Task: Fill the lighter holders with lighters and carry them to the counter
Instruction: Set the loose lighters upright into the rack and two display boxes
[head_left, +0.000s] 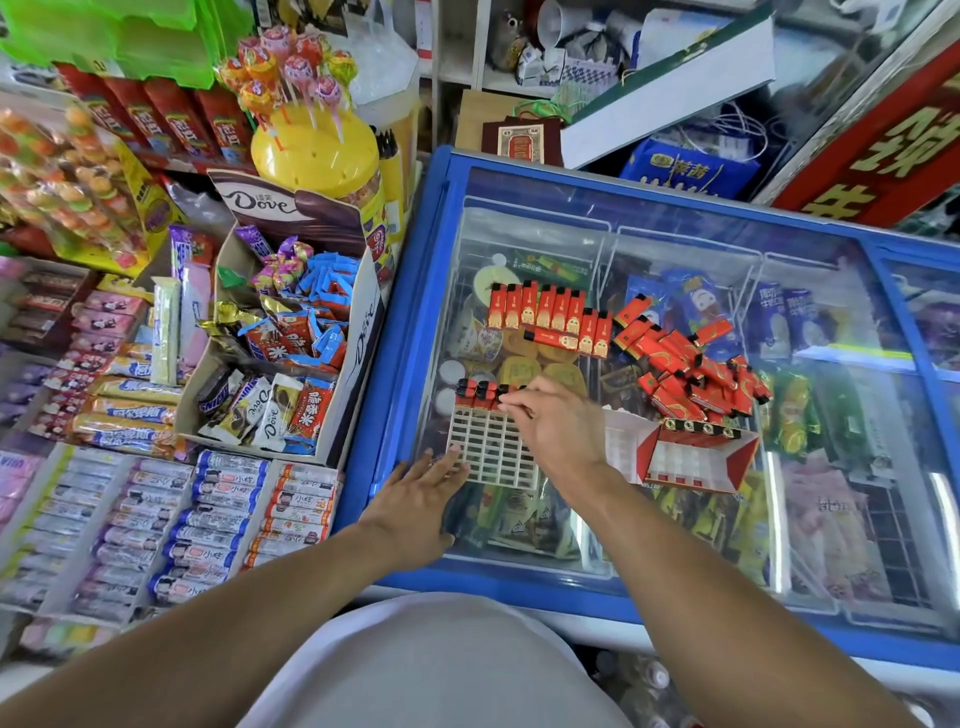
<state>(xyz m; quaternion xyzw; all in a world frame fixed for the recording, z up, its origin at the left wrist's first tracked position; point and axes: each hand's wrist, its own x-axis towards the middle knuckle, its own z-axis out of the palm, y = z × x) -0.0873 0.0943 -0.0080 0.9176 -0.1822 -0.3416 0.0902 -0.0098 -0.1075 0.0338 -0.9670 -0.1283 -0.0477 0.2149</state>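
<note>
Filling the first row of the white grid holder (491, 452) on the freezer lid (675, 249).

My left hand (415, 506) lies flat, steadying its near corner; my right hand (556, 421) pinches a lighter (506, 397) into the far row. Most slots stand empty, and loose lighters (691, 364) wait beyond the holder.

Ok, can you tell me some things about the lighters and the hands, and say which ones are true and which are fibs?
1. The white grid holder lies on the freezer's glass lid. True.
2. The holder is completely full. False: only its far row holds lighters; the other slots are empty.
3. The left hand rests flat at the holder's near left corner. True.
4. The loose lighters are blue. False: they are red with black tops.
5. The right hand is at the holder's far row. True.
</note>
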